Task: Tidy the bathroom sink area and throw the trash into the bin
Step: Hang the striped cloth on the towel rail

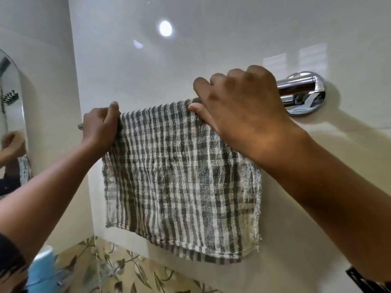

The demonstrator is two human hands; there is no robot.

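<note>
A grey-and-white checked cotton hand towel [182, 178] hangs folded over a polished chrome towel rail [296, 86] fixed to a glossy white tiled wall [190, 60]. The rail is the landmark here: its round chrome wall mount sits at the right end, and only a short stub of the bar's left tip shows, just past the left hand. The rest of the bar is hidden under the cloth and the hands.

The left hand [101, 127] grips the towel's upper left corner at the rail, thumb up and fingers curled shut around the bunched edge of the fabric. The right hand [243, 106] rests on top of the rail just left of the mount, fingers bent over the bar and held close together, the thumb pressed against the towel's upper right edge so the cloth is pinched between thumb and fingers. Below the rail the towel hangs flat against the wall, its hemmed lower edge sloping down toward the right.

Left of the rail, an arched frameless mirror [12, 115] on the adjoining wall reflects a hand and some of the cloth. Far below the rail runs a band of beige tiles with a leaf pattern [118, 269], and at its lower left stands a blurred light-blue container [42, 269].
</note>
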